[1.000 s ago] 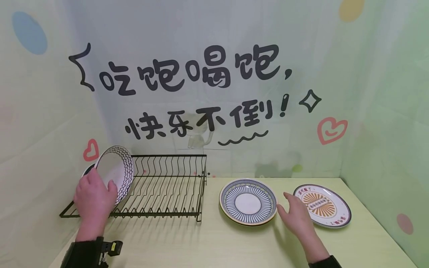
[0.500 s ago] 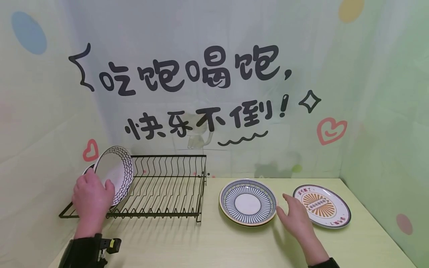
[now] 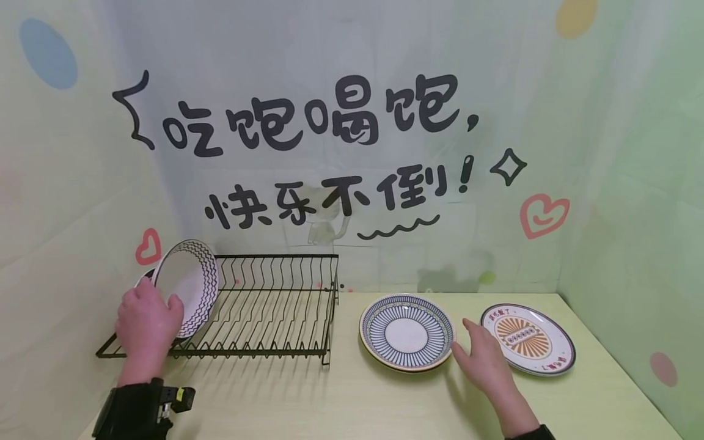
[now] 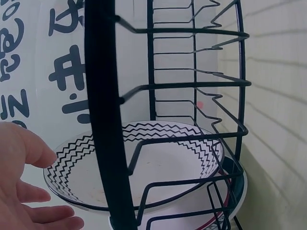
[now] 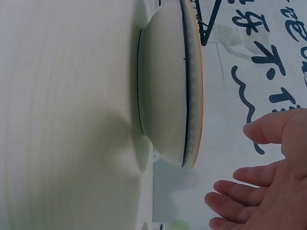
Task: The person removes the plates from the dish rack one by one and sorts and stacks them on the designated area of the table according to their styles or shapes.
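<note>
A deep white plate with black zigzag lines point(image 3: 199, 299) stands tilted in the left end of the black wire dish rack point(image 3: 264, 352). My left hand point(image 3: 145, 324) is at its left edge; in the left wrist view the thumb is by the zigzag plate's rim point(image 4: 163, 165), the loosely extended fingers curling round nothing. Whether the thumb touches it, I cannot tell. More dishes lean behind, partly hidden. My right hand point(image 3: 486, 360), fingers spread, is beside a blue-striped plate point(image 3: 407, 336) that sits on another dish. In the right wrist view a gap separates the right hand point(image 5: 268, 187) from those stacked dishes point(image 5: 165, 81).
At the right, beyond my right hand, a white plate with an orange sunburst point(image 3: 530, 342) lies on the pale wooden table point(image 3: 264, 403). The dish rack occupies the table's left back. A printed cloth backdrop point(image 3: 385, 36) closes off the back and sides.
My left hand has drawn slightly left and down along the zigzag plate, which stays in place in the rack. The right hand has barely moved.
</note>
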